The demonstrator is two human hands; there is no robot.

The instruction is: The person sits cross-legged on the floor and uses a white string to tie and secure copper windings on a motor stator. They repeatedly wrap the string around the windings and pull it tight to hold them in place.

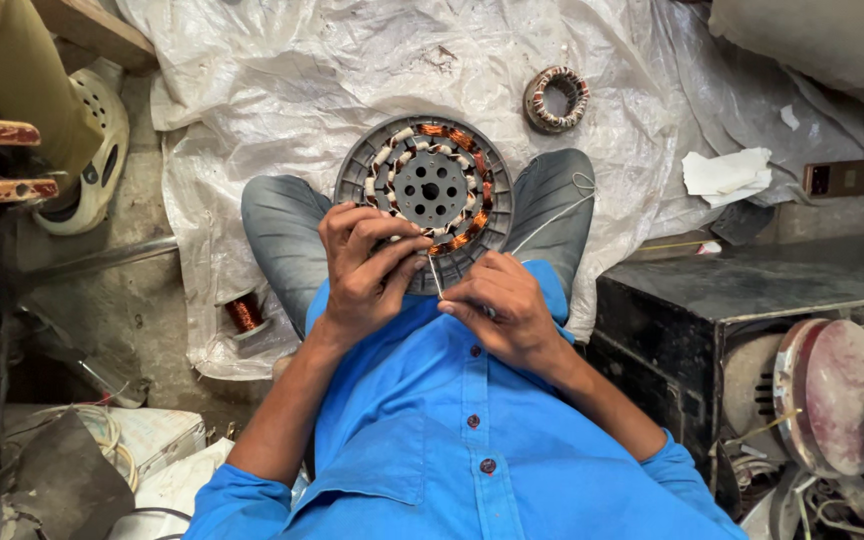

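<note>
Two hands meet above the lap: the right hand (507, 305) pinches a thin pale wire (434, 275) between closed fingertips, while the left hand (367, 265) curls its fingers around the near rim of a round grey stator (430, 190) wound with copper coils. The stator rests on the knees, over a white plastic sheet (282, 90). Farther off on that sheet lies a small wound ring (556, 98).

stator (430, 190) on lap between knees, small coil (556, 98) beyond it
</note>
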